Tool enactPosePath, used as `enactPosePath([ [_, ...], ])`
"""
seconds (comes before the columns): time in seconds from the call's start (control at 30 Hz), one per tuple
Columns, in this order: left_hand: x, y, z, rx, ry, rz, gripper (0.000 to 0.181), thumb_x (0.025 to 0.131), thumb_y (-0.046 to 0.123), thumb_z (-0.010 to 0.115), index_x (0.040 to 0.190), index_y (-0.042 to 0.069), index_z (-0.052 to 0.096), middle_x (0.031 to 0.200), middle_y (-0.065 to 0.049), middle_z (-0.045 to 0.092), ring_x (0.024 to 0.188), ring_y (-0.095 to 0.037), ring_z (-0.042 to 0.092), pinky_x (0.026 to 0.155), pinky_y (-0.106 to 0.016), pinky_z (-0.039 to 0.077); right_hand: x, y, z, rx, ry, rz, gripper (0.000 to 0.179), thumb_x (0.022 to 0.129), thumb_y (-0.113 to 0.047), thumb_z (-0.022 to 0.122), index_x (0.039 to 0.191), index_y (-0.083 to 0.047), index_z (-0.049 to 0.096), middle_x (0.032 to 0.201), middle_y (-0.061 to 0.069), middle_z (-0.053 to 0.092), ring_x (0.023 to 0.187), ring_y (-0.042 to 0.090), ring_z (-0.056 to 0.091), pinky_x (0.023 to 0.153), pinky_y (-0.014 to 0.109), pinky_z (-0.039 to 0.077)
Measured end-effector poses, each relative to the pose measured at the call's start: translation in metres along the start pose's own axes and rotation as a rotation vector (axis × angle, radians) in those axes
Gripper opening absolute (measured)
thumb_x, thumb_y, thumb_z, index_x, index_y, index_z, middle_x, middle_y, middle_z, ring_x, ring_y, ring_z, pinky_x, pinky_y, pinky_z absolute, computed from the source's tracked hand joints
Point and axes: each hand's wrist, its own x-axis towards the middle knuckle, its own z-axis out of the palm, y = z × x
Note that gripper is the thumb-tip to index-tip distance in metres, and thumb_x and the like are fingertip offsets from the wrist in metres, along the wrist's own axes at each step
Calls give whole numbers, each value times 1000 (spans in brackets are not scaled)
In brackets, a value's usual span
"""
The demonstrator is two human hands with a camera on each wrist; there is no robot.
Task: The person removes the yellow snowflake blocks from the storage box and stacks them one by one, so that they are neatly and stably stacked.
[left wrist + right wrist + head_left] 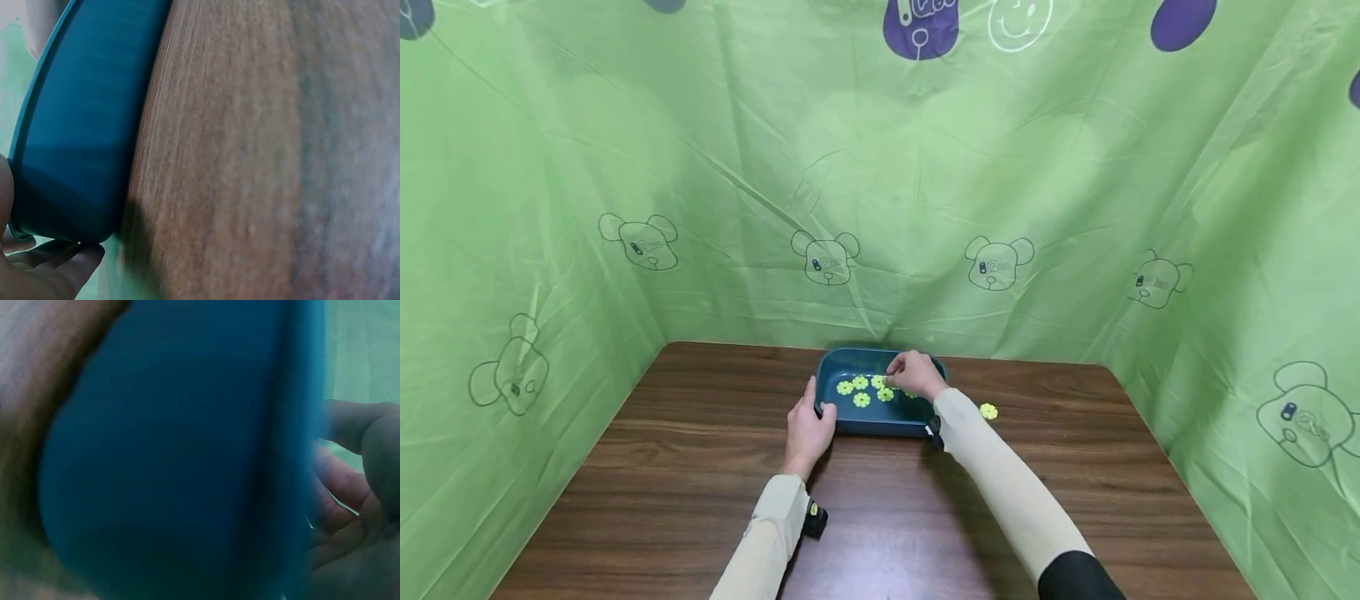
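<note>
My left hand (808, 431) grips the tray (880, 428), best held steady; yellow flowers (861, 400) near my right hand (917, 374) want light fingertips, though whether those pinch one I cannot tell.

My head camera looks forward and down from above the table (685, 483), taking in the tray (880, 428), cloth (887, 167), my left hand (808, 429) and right hand (917, 373). My left wrist camera (815, 520), turned sideways, faces the tray's side closely; my right wrist camera (935, 433), also sideways, shows it large and blurred. All three share the tray.
</note>
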Motion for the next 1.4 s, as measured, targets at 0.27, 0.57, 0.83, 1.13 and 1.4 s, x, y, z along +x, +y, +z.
enactPosePath([
  [0.27,-1,2,1,-9,-4,5,68,97,18,52,160,8,30,152,-25,48,137,-38,51,108,-54,45,6,12,21,-84,-11,29,15,88,-22,79,97,-11,74,95,3,71,78,17,63,71,36,54],
  [0.57,-1,1,2,-12,7,22,67,97,17,52,160,7,32,151,-25,49,136,-39,51,107,-54,46,5,12,28,-107,-23,56,14,85,-24,82,86,-12,74,87,1,70,73,15,59,66,31,50],
  [0.83,0,0,1,-12,1,13,67,98,19,52,161,9,30,153,-24,47,138,-37,51,108,-53,45,9,13,31,-130,-22,41,22,85,-25,82,75,-13,66,71,-5,56,64,12,51,59,27,42],
  [1.13,1,0,1,-10,11,11,67,97,19,53,160,9,32,152,-23,49,137,-37,51,109,-53,45,10,14,34,-150,-26,30,31,87,-24,80,72,-12,56,68,-5,45,60,13,42,60,29,38],
  [1.4,2,-2,1,-5,20,2,66,97,19,53,159,8,33,151,-24,49,137,-37,52,108,-53,45,7,10,34,-178,-13,43,23,86,-26,81,94,-8,68,98,4,66,79,17,58,77,35,52],
])
